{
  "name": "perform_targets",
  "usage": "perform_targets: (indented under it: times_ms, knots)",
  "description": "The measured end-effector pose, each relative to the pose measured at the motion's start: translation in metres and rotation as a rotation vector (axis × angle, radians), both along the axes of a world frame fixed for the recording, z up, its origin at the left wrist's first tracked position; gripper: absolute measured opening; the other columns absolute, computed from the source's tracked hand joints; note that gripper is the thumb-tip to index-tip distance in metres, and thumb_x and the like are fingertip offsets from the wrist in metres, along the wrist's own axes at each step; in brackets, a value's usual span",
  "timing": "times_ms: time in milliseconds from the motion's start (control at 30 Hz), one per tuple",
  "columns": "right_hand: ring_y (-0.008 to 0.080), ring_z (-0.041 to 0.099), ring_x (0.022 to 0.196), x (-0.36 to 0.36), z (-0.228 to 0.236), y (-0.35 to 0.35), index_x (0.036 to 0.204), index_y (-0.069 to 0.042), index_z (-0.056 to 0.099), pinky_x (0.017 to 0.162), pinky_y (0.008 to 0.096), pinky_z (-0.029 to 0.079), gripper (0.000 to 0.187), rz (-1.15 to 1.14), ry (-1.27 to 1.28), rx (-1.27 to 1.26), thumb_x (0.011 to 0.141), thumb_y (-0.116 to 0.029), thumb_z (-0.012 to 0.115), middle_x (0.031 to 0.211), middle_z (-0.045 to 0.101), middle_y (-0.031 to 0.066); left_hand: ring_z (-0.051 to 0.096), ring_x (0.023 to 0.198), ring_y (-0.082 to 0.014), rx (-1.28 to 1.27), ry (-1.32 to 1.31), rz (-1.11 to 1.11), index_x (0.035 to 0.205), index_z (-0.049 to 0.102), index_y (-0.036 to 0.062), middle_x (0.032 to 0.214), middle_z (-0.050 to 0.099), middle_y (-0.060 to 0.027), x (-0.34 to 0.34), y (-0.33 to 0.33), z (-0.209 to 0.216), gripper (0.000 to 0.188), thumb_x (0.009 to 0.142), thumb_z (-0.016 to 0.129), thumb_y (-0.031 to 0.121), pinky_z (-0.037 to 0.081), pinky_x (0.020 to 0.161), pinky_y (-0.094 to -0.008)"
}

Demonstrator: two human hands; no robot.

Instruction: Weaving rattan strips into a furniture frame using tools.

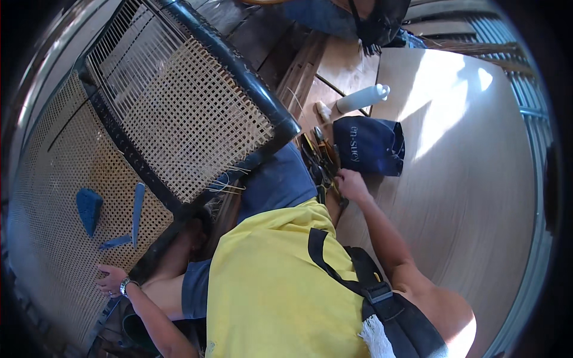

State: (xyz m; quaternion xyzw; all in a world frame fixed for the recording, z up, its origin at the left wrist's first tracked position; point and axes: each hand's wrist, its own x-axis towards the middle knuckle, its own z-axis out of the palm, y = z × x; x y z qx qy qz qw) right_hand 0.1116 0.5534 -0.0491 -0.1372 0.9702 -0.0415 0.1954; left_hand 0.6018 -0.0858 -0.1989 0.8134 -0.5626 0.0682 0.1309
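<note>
My left hand (111, 280) lies with fingers stretched on the woven cane panel (119, 179) of a dark-framed chair (239, 65). Above that hand, on the cane, lie a blue wedge-shaped piece (89, 210), a long slim blue tool (138, 209) and a short blue piece (115, 241). My right hand (353, 184) is at a cluster of hand tools with black and yellow handles (322, 164), beside my thigh. Its fingers are curled together, and what they hold is hidden. A navy cloth pouch (368, 146) sits just beyond this hand.
The chair's second panel (185, 119) is partly woven, with bare parallel strands (134, 45) at its far end and loose cane ends (227, 184) along the near edge. A white bottle (363, 97) and a small pale bottle (323, 111) lie past the pouch. A wooden board (459, 197) spreads to the right.
</note>
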Motion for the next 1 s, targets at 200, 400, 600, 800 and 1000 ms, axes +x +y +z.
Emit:
perform_targets:
  times_ms: [200, 400, 600, 800, 1000]
  knots:
    - [0.044, 0.067, 0.1, 0.051, -0.022, 0.003, 0.106, -0.001, 0.066, 0.09, 0.0519, 0.053, 0.033, -0.173, -0.125, -0.007, 0.09, -0.03, 0.065, 0.105, 0.071, 0.0252, 0.025, 0.149, -0.0434, -0.01, -0.031, 0.006, 0.151, 0.041, 0.0051, 0.16, 0.034, -0.0211, 0.001, -0.004, -0.007, 0.088, 0.095, 0.036, 0.072, 0.021, 0.117, -0.0623]
    - [0.0479, 0.066, 0.103, 0.071, -0.046, 0.026, 0.123, 0.0, 0.052, 0.091, 0.0541, 0.052, 0.05, -0.203, -0.139, 0.118, 0.091, -0.036, 0.064, 0.106, 0.068, 0.0309, 0.028, 0.148, -0.0432, 0.001, -0.043, 0.023, 0.151, 0.041, 0.0053, 0.159, 0.035, -0.0204, -0.007, 0.001, -0.001, 0.086, 0.095, 0.037, 0.071, 0.022, 0.117, -0.0617]
    - [0.0486, 0.065, 0.101, 0.073, -0.046, 0.01, 0.115, 0.002, 0.058, 0.089, 0.0539, 0.052, 0.045, -0.15, -0.295, 0.019, 0.09, -0.034, 0.065, 0.104, 0.068, 0.0314, 0.031, 0.147, -0.0441, -0.044, -0.098, -0.03, 0.15, 0.042, 0.0051, 0.156, 0.039, -0.0194, -0.011, 0.003, -0.002, 0.086, 0.095, 0.039, 0.071, 0.023, 0.117, -0.06]
    - [0.0488, 0.067, 0.096, 0.055, -0.035, 0.051, 0.119, 0.002, 0.058, 0.085, 0.0569, 0.052, 0.04, -0.139, -0.068, -0.112, 0.092, -0.027, 0.062, 0.103, 0.069, 0.0278, 0.028, 0.148, -0.0436, 0.02, -0.089, 0.005, 0.151, 0.04, 0.0044, 0.158, 0.036, -0.0208, -0.006, 0.0, -0.002, 0.086, 0.095, 0.039, 0.07, 0.021, 0.118, -0.0611]
    - [0.0389, 0.065, 0.089, 0.042, 0.024, 0.027, 0.121, -0.006, 0.061, 0.077, 0.0473, 0.053, 0.036, 0.202, 0.851, 0.197, 0.088, -0.018, 0.066, 0.098, 0.068, 0.0184, 0.027, 0.148, -0.0438, 0.049, -0.046, 0.001, 0.154, 0.036, 0.0039, 0.16, 0.032, -0.022, -0.009, 0.0, 0.003, 0.088, 0.095, 0.036, 0.07, 0.019, 0.118, -0.0622]
